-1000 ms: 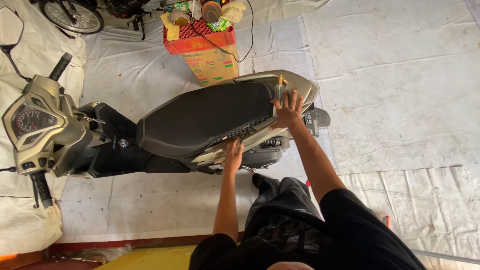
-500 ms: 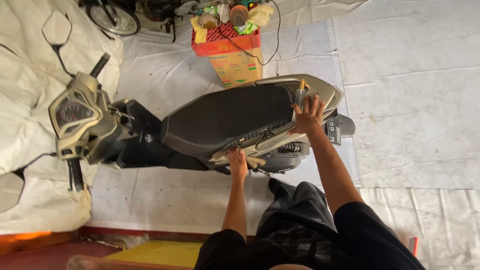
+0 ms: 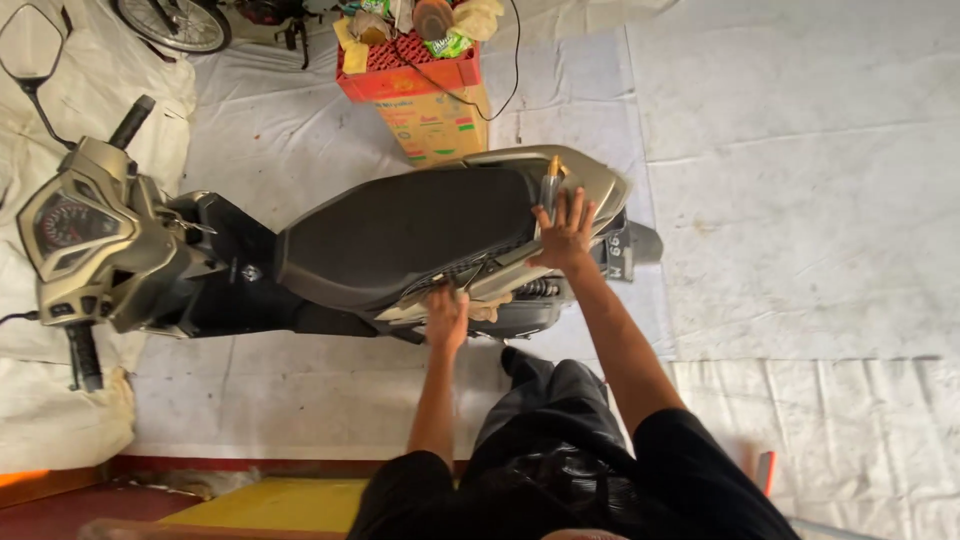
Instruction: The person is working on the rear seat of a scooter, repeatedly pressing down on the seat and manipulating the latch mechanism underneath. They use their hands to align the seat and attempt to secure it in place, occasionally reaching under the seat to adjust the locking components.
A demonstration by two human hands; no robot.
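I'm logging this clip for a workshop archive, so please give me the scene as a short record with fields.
setting: floor covered with white sheets
main object: grey scooter with black seat, seen from above
left hand: left hand on the near side panel, below the seat edge
right hand: right hand flat on the rear tail panel, fingers spread
beyond scooter: red crate on a cardboard box
also: bicycle wheel at top left

cardboard box [image 3: 438,122]: tan, red-green print, behind scooter seat | red crate [image 3: 405,70]: on box | green packet [image 3: 452,43]: in crate | instrument panel [image 3: 67,223]: dark, at handlebar
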